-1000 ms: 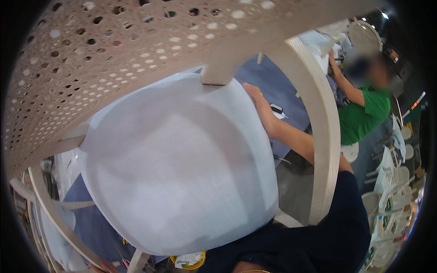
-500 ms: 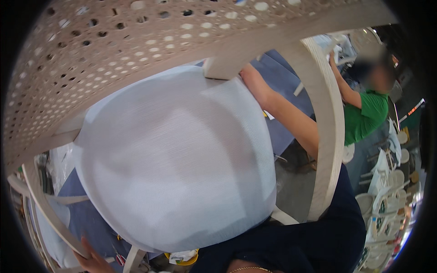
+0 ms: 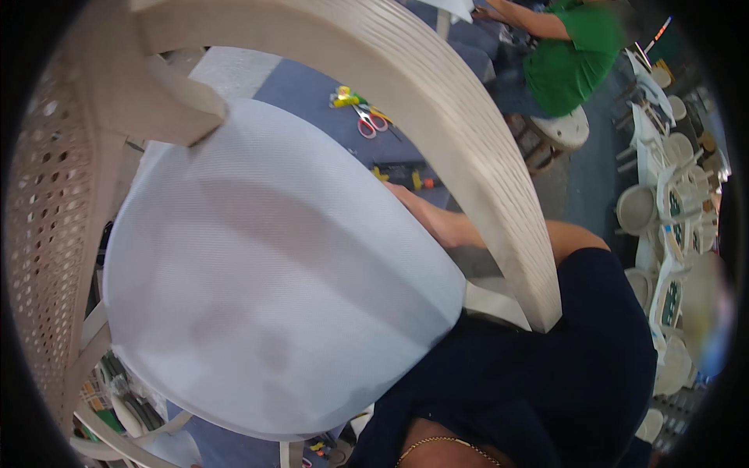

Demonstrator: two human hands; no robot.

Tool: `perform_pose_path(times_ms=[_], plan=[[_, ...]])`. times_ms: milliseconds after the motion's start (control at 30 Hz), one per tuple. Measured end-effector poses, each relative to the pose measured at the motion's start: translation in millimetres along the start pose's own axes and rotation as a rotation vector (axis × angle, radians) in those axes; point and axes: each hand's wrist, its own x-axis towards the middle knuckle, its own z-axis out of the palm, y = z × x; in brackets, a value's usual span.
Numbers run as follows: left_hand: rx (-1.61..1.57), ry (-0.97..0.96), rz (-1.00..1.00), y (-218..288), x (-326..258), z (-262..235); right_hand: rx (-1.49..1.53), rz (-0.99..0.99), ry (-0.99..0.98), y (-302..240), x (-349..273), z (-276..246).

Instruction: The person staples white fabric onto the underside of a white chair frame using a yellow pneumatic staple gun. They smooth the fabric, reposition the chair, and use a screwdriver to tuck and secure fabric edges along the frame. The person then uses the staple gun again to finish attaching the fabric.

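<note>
One hand (image 3: 433,222) grips the white seat pad's (image 3: 273,273) right edge, fingers hidden behind it.

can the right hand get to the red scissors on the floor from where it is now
Probably not directly. The right hand is at the edge of the white mesh seat, and the beige chair frame arches between it and the red scissors, which lie apart on the blue floor.

The white mesh seat panel (image 3: 273,265) covers the fingers of the right hand (image 3: 425,218) — only its back and wrist show, so its grip cannot be told. The left hand is nowhere visible. The beige chair frame (image 3: 476,156) runs off the top edge. A co-worker in green (image 3: 573,54) is cut off there too — stacked chairs (image 3: 663,234) at right blur together.
</note>
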Motion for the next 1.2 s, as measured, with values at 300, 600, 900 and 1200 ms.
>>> perform_pose_path(times_ms=[300,600,900,1200], plan=[[0.058,0.042,0.082,-4,2,13,-0.033,-0.143,0.065,-24,-15,-1],[-0.175,-0.070,0.050,-33,50,40,0.191,0.057,0.085,40,-37,3],[-0.146,0.383,0.362,51,34,47,-0.100,-0.480,-0.084,-81,98,18],[-1.556,-0.444,0.779,185,-156,26,0.086,-0.267,-0.255,-133,107,89]])
